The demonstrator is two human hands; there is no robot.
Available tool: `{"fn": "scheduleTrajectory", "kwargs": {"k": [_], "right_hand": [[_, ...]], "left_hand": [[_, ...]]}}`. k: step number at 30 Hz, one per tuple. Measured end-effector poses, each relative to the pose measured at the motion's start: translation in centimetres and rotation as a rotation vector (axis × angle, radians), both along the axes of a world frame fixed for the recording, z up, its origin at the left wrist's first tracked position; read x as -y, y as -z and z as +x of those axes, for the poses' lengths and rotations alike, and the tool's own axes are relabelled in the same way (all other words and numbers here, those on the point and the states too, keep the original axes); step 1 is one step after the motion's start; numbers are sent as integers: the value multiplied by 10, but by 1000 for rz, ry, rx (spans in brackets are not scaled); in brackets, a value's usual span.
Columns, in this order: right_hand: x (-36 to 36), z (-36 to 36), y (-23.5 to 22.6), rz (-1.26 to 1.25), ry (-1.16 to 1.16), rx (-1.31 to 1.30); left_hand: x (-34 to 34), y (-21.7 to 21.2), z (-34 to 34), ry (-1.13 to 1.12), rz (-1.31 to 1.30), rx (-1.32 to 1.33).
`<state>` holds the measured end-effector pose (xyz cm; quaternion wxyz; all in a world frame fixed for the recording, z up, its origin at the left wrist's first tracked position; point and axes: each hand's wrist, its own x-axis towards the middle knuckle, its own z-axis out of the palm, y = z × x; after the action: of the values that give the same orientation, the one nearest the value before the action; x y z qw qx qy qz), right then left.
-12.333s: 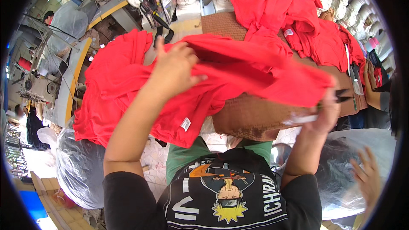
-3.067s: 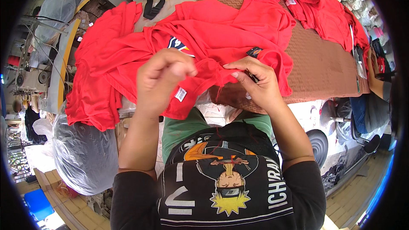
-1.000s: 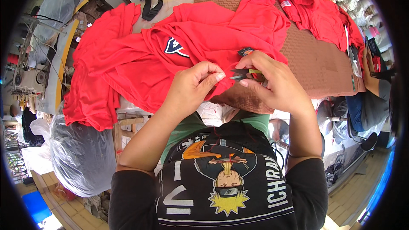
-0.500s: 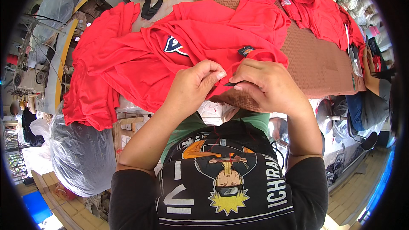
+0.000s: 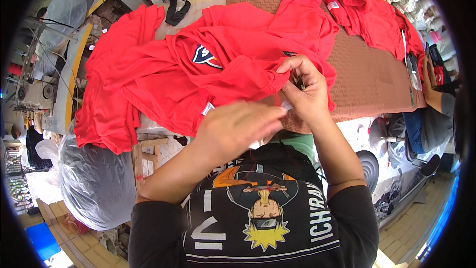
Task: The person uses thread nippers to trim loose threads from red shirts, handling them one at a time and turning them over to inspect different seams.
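Right hand [image 5: 311, 95]: grasping the red shirt [image 5: 233, 34] by an edge, thumb against fingers
Left hand [image 5: 240, 125]: blurred, just beside the right; cannot tell whether it grips anything
Surface [image 5: 379, 84]: brown, textured, under part of the crumpled red shirt
Badge [image 5: 202, 54]: face up on the cloth

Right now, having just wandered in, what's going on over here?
A person is working on a red garment spread over a table. Their right hand pinches its near edge between the fingers, with a dark object, mostly hidden, in the palm. The left hand is blurred and close beside the right; whether it grips anything is unclear. A dark-and-white patch shows on the red cloth, and more red clothing lies at the far right on a brown textured covering.
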<state>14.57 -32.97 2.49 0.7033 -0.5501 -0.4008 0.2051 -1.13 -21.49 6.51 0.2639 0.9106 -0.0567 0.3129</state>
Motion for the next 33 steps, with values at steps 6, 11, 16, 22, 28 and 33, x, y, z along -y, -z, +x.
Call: {"fn": "scheduleTrajectory", "kwargs": {"k": [6, 11, 16, 22, 28, 33], "right_hand": [[3, 6, 11, 59, -151, -141], [2, -3, 4, 24, -140, -176], [6, -6, -2, -111, -71, -65], [10, -4, 5, -158, 15, 232], [13, -3, 4, -192, 15, 253], [14, -3, 0, -201, 30, 287]], "left_hand": [[-29, -1, -6, 41, 14, 123], [-20, -3, 16, -70, -93, 48], [-9, 1, 20, -154, -354, -216], [-15, 12, 22, -79, -514, -250], [-17, 21, 19, -152, -844, -390], [-29, 39, 15, -78, -1054, -404]]}}
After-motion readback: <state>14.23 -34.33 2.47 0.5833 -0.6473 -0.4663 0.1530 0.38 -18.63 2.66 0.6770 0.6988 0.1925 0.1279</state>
